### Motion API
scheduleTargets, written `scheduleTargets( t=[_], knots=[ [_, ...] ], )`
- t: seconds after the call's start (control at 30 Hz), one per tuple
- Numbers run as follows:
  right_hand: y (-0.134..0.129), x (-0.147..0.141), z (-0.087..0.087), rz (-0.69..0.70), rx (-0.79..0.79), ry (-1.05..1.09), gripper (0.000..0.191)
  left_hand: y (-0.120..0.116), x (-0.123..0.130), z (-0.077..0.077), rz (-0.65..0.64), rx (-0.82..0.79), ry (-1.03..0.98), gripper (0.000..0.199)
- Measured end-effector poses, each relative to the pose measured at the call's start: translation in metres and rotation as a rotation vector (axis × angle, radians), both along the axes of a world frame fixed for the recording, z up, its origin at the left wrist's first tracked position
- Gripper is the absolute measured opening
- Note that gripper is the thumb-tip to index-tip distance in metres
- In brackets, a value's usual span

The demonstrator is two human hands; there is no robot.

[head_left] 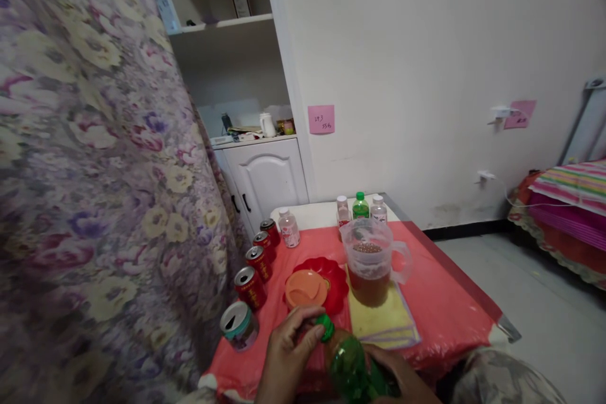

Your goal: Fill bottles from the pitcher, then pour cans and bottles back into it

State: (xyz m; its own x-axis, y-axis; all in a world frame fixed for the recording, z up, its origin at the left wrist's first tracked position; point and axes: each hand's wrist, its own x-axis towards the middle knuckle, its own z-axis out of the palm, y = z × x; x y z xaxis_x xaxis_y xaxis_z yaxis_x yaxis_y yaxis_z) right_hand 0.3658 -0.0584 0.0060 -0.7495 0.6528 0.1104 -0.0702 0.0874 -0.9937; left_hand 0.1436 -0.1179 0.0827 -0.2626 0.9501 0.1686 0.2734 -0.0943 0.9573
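A green plastic bottle (349,363) is tilted toward the upper left at the table's near edge. My right hand (395,369) is wrapped around its body, the fingers partly hidden by the bottle. At the bottle's mouth, the fingers of my left hand (296,341) pinch a green bottle cap (324,327); whether it is fully seated I cannot tell. Just beyond lies an orange lid (305,288) on a red scalloped plate (337,287). A clear plastic measuring jug (369,265), partly filled with brown liquid, stands on a folded yellow cloth (379,325).
Several red cans (250,288) and a teal-rimmed can (239,326) line the left side of the red-covered table (445,284). A clear bottle (288,228) stands behind them. Another green bottle (360,206) is at the back between two small bottles. A floral curtain (118,170) hangs left.
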Motion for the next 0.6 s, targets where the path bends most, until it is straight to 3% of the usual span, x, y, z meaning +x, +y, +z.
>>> scheduleTargets(
  t=[0.13,0.3,0.4,0.6],
  knots=[
    [0.003,-0.007,-0.007,0.032,-0.088,0.137,0.101,-0.002,0.008,-0.016,0.032,-0.046,-0.142,0.058],
    [0.003,-0.009,-0.012,-0.056,-0.173,0.192,0.097,-0.006,0.03,-0.055,-0.197,-0.166,-0.261,0.074],
    [0.002,-0.008,-0.013,-0.082,-0.183,0.177,0.096,-0.005,0.038,-0.075,-0.197,-0.194,-0.254,0.076],
    [0.007,-0.011,-0.024,-0.131,-0.169,0.125,0.098,0.003,0.03,-0.088,-0.278,-0.147,-0.242,0.09]
  ],
)
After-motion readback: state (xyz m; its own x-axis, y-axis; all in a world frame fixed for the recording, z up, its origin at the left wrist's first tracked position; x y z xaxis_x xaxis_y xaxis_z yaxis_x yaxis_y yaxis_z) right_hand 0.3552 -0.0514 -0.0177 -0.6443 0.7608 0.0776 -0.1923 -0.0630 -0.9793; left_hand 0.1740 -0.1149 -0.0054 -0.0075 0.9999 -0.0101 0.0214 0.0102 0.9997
